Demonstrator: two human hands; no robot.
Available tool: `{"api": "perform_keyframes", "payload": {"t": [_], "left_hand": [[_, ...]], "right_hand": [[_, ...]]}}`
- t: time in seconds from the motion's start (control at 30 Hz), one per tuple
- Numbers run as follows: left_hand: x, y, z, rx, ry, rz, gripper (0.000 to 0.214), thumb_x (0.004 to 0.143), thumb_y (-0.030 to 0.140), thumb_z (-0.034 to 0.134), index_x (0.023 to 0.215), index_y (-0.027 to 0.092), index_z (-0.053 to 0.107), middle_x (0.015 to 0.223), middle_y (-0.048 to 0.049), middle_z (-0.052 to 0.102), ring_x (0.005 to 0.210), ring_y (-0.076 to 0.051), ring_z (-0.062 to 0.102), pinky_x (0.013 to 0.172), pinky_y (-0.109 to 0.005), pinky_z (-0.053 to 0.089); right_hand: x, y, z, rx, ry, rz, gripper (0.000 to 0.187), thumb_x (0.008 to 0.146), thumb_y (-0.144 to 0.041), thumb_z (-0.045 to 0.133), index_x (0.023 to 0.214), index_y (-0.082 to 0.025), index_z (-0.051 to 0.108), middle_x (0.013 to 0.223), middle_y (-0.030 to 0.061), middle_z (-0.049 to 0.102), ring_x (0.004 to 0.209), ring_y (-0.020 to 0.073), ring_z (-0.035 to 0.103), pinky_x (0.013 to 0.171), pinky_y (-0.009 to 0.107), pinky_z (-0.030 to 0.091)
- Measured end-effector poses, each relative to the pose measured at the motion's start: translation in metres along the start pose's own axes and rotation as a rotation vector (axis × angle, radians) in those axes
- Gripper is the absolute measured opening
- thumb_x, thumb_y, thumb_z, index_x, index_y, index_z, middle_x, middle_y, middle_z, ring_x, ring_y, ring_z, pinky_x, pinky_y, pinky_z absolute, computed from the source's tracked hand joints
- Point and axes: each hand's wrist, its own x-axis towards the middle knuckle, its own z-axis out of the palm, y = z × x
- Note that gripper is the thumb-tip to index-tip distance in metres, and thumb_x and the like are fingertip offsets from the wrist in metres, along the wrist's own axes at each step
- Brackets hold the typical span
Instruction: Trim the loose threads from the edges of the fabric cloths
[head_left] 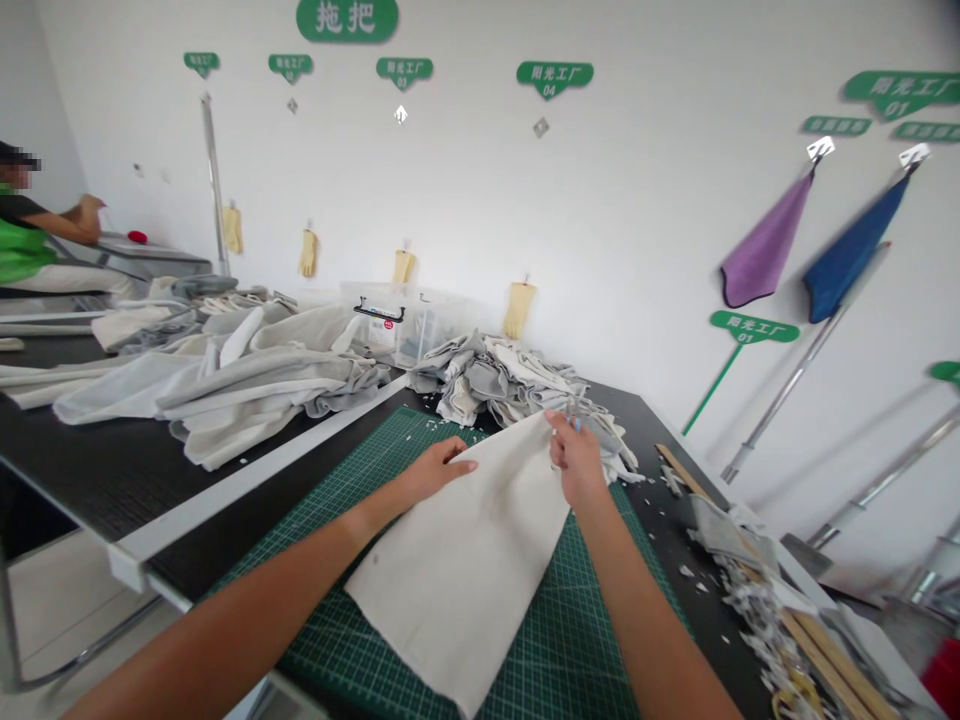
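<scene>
My left hand [435, 472] holds the left edge of a large off-white cloth [457, 570], and my right hand [577, 460] pinches its upper corner. The cloth lies across a green cutting mat [592, 620], with its top raised between my hands. Just past my right fingers, a heap of grey and white fabric pieces [499, 380] rests on the black table. A small object may sit by those fingers, but it is too small to tell.
Grey-white cloth [240, 385] covers the neighbouring table beyond a white rail [247, 480]. Shredded scraps and wooden strips [795, 620] lie at right. A clear plastic bin [412, 325] stands behind the heap. A seated person [37, 235] works at far left.
</scene>
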Motion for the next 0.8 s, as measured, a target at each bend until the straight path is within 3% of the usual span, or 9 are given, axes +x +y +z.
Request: {"api": "perform_keyframes", "payload": {"t": [0.23,0.37,0.5,0.67,0.8], "left_hand": [[-0.021,0.041,-0.009,-0.359,-0.343,-0.265,0.054,0.074,0.050,0.077,0.118,0.020,0.066,0.120,-0.0093,0.070,0.101,-0.026,0.067,0.078,-0.030,0.052],[-0.024,0.051,-0.019,-0.449,-0.473,-0.338,0.058,0.072,0.046,0.081,0.122,0.019,0.068,0.124,-0.0130,0.069,0.102,-0.028,0.069,0.081,-0.033,0.055],[-0.023,0.050,-0.028,-0.521,-0.431,-0.329,0.054,0.075,0.047,0.080,0.118,0.016,0.071,0.120,-0.0140,0.071,0.097,-0.025,0.070,0.082,-0.030,0.055],[-0.021,0.050,-0.037,-0.673,-0.250,-0.368,0.050,0.085,0.055,0.068,0.116,0.016,0.072,0.119,-0.0120,0.071,0.097,-0.023,0.069,0.085,-0.031,0.054],[-0.022,0.063,-0.044,-0.701,-0.187,-0.229,0.048,0.086,0.046,0.069,0.124,0.016,0.068,0.123,-0.0126,0.069,0.103,-0.024,0.066,0.085,-0.029,0.052]], "right_hand": [[-0.007,-0.088,-0.020,0.057,0.161,-0.179,0.035,0.067,-0.034,0.084,0.079,-0.016,0.057,0.050,-0.0135,0.025,0.039,0.0022,0.019,0.034,0.018,0.013],[-0.023,-0.137,-0.035,0.030,0.244,-0.303,0.031,0.068,-0.029,0.085,0.078,-0.015,0.058,0.053,-0.0124,0.026,0.040,0.0024,0.021,0.034,0.018,0.014],[-0.043,-0.174,-0.046,0.014,0.277,-0.447,0.025,0.069,-0.022,0.085,0.077,-0.012,0.063,0.056,-0.0107,0.028,0.043,0.0023,0.022,0.035,0.019,0.013],[-0.063,-0.198,-0.050,-0.042,0.280,-0.550,0.020,0.069,-0.016,0.085,0.081,-0.009,0.071,0.061,-0.0078,0.030,0.047,0.0025,0.026,0.038,0.020,0.012],[-0.075,-0.209,-0.054,-0.093,0.337,-0.588,0.019,0.066,-0.016,0.087,0.075,-0.011,0.071,0.065,-0.0047,0.034,0.049,0.0040,0.030,0.038,0.022,0.011]]}}
